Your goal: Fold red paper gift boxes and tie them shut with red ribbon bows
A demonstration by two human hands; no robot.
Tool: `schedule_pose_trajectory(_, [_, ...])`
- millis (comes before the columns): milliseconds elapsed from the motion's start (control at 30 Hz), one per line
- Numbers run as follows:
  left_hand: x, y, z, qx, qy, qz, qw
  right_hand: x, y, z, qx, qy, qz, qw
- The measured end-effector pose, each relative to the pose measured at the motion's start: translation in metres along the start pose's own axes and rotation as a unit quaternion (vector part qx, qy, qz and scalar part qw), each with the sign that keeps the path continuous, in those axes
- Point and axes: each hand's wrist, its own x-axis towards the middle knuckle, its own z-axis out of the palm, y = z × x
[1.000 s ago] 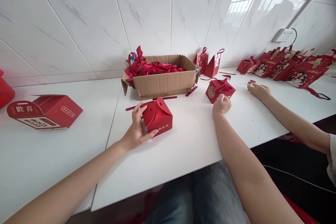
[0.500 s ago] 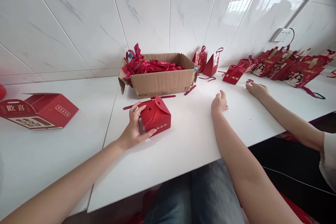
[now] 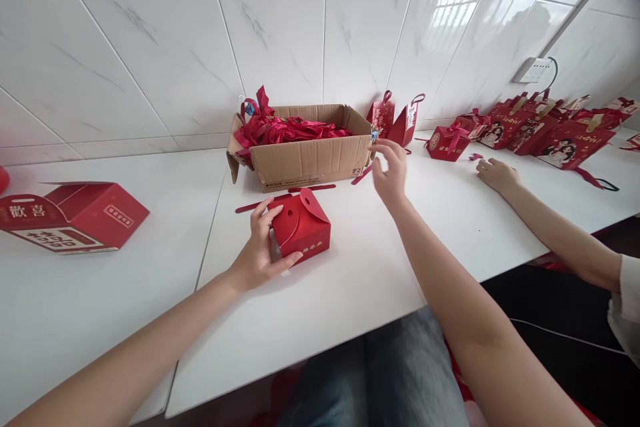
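Note:
My left hand [image 3: 260, 247] grips the left side of a small red gift box [image 3: 304, 230], thumb along its front and fingers at its top left edge. The box rests on the white table, its rounded top flaps with holes folded over. My right hand [image 3: 391, 172] is raised beside the right end of a cardboard box [image 3: 310, 161], its fingers partly stretched out and nothing seen in them. Dark red ribbons [image 3: 295, 130] fill the cardboard box. Loose ribbon strips [image 3: 313, 187] lie on the table before it.
A larger red carton [image 3: 107, 217] with white print lies at the left. Two tall red boxes [image 3: 404, 125] and a bow-tied red box [image 3: 447, 141] stand at the back right, near several red gift bags [image 3: 565, 147]. Another person's hand [image 3: 500, 175] rests on the table at right.
My right hand has moved left and away from me, up to the cardboard box's right end. The bow-tied box has turned, and the other person's hand has shifted slightly right.

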Motion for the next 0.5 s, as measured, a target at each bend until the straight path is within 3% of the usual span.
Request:
schedule_pose_trajectory(100, [-0.001, -0.002, -0.001, 0.012, 0.003, 0.008, 1.0, 0.025, -0.042, 0.02, -0.013, -0.118, -0.056, 0.991])
schedule_pose_trajectory(233, [-0.002, -0.002, -0.001, -0.001, -0.011, 0.007, 1.0, 0.051, -0.068, 0.048, -0.057, -0.236, -0.024, 0.97])
schedule_pose_trajectory(300, [-0.002, -0.002, -0.001, 0.013, -0.004, 0.016, 1.0, 0.058, -0.075, 0.051, -0.041, -0.27, 0.007, 0.962])
schedule_pose_trajectory(367, [-0.003, -0.002, -0.001, 0.031, 0.006, 0.026, 0.999, 0.062, -0.084, 0.038, 0.018, -0.229, 0.036, 0.973])
schedule_pose_trajectory(433, [-0.003, -0.002, -0.001, 0.039, 0.013, 0.032, 0.999, 0.063, -0.096, 0.009, 0.103, -0.067, 0.041, 0.992])
schedule_pose_trajectory(500, [-0.003, -0.003, 0.0, 0.037, 0.013, 0.033, 0.999, 0.061, -0.103, -0.033, 0.139, 0.124, 0.067, 0.98])
